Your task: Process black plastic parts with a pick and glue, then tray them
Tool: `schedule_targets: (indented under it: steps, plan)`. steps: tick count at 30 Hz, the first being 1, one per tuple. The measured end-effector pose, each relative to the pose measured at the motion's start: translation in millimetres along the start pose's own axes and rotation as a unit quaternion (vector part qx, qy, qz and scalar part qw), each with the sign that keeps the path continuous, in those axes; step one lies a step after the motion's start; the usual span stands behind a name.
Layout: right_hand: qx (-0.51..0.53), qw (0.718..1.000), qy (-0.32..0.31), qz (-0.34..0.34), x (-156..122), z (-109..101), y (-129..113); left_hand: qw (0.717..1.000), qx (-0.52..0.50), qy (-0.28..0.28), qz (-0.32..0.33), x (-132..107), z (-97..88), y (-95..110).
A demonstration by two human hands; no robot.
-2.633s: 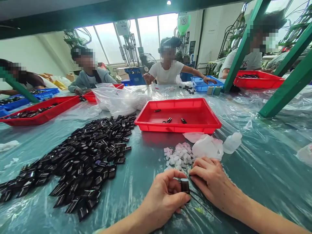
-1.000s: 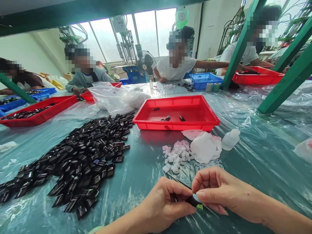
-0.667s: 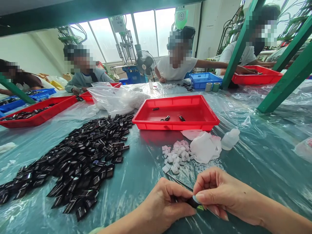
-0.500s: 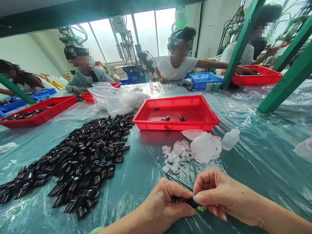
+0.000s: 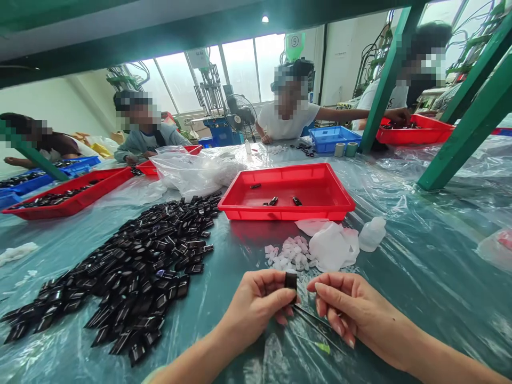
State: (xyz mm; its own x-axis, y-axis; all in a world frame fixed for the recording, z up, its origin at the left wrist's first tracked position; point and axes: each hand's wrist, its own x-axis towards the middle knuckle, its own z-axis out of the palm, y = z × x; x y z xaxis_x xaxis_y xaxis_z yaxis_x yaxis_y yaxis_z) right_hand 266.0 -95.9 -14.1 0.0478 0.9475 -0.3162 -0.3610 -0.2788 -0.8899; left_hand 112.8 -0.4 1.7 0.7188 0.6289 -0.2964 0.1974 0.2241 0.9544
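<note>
My left hand is closed on a small glossy black plastic piece, pinched upright between thumb and fingers. Just right of it, apart from the piece, my right hand has its fingers loosely bent and somewhat spread, with nothing visible in them. Below the hands, a thin dark pair of tweezers lies slanted, partly behind the right fingers. A bright green scrap shows beside it. Small whitish translucent pieces are heaped just beyond my hands, with a crumpled white cloth next to them.
A large pile of black pieces spreads on the left. Ahead stands a red tray with a few black pieces. A small translucent bottle is at right. Co-workers sit across the plastic-covered table. Green posts rise at right.
My hands have drawn apart. The left has turned the black piece upright, and the right has let go of it. More of the tweezers and the green scrap now show.
</note>
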Motion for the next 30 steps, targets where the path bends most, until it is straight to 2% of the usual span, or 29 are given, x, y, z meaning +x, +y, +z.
schedule_targets:
  steps: [7, 13, 24, 27, 30]
  plan:
    - [-0.032, 0.999, -0.012, -0.016, 1, -3, 1, 0.995, -0.02, 0.094, 0.026, 28, -23.4, 39]
    - [-0.041, 0.998, -0.007, -0.037, 3, -4, 1, 0.989, -0.047, 0.13, 0.043, 63, -28.3, 66]
    - [-0.09, 0.995, -0.029, -0.031, 1, -3, 5, 0.978, -0.051, 0.191, 0.07, 102, -30.4, 76]
    - [-0.098, 0.995, -0.025, -0.014, 2, -2, 4, 0.979, -0.024, 0.188, 0.078, 99, -32.7, 75]
    - [-0.101, 0.995, -0.017, -0.004, 2, -1, 3, 0.977, 0.035, 0.188, 0.093, 84, -41.3, 71]
